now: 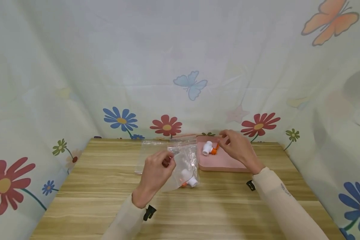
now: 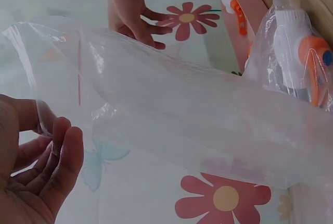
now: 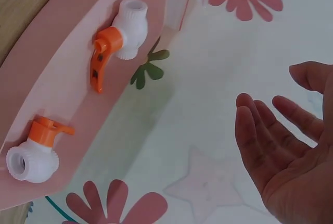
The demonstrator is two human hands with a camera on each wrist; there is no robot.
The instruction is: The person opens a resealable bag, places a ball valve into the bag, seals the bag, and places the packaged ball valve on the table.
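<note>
My left hand (image 1: pixel 156 171) pinches the upper edge of a clear plastic bag (image 2: pixel 171 99) between thumb and finger. Low in that bag lies a white valve with an orange handle (image 1: pixel 192 181), seen larger through the film (image 2: pixel 291 52). My right hand (image 1: pixel 237 146) hovers over the pink tray (image 1: pixel 225 169), its fingers loosely bent and holding nothing (image 3: pixel 291 151). Two white valves with orange handles rest in the tray, one (image 3: pixel 132 26) near its far side and another (image 3: pixel 36 161) near the opposite end.
More clear bags (image 1: pixel 150 146) with red seal lines lie on the wooden table (image 1: pixel 108 186), left of the tray and behind the held bag. A flower-print curtain (image 1: pixel 138 66) surrounds the table at the back and sides.
</note>
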